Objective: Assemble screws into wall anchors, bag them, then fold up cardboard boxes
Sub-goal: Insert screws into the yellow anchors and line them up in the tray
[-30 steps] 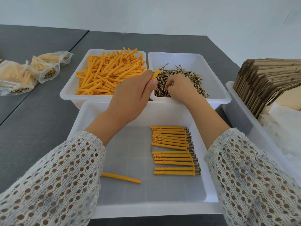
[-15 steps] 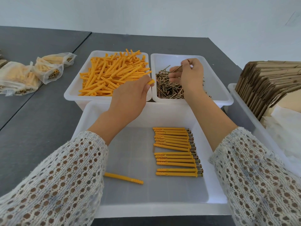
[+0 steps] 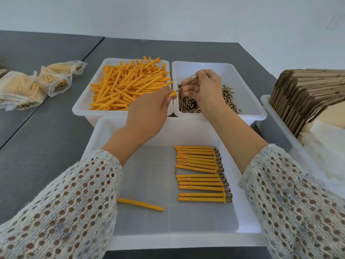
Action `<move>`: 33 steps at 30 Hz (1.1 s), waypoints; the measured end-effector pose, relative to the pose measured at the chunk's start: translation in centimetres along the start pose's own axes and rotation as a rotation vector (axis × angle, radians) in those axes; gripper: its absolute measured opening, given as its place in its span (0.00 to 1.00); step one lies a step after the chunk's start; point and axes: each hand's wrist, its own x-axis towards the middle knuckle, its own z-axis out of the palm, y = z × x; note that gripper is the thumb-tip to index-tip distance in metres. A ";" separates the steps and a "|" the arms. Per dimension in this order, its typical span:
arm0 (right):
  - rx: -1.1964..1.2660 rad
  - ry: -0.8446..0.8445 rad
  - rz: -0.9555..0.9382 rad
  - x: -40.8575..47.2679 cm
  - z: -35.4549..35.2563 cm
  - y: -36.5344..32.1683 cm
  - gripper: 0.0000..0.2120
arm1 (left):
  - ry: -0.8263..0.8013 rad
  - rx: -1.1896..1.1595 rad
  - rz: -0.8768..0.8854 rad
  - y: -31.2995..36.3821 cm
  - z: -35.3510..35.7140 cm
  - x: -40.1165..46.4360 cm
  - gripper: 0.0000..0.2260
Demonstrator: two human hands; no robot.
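1. Anchor, orange, was pinched in the left hand above the bins' shared edge at 12 o'clock.
2. The right hand pinched a brass screw, its tip nearly at the anchor's mouth.
3. Tubs: loose anchors at 11, screws at 1, finished pairs in the near tray.

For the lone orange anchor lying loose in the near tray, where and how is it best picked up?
Probably pinch the loose anchor at its smooth mid-shaft from above, fingers across its width. It lies flat on the near tray, apart from the assembled row, and its right end looks ribbed.
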 end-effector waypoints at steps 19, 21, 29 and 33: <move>-0.550 -0.401 0.041 -1.0 0.5 0.3 0.20 | 0.045 -0.163 -0.109 -0.2 -0.2 0.4 0.08; -0.589 -0.313 0.011 -1.1 0.7 0.4 0.24 | 0.077 -0.162 -0.111 -0.3 -0.4 0.4 0.09; -1.152 -0.182 -0.097 -0.5 0.3 2.1 0.15 | -0.059 0.031 -0.079 -0.9 0.4 0.0 0.11; -1.250 -0.306 -0.118 -0.4 0.2 1.6 0.10 | -0.039 0.019 -0.048 -1.2 0.3 0.1 0.13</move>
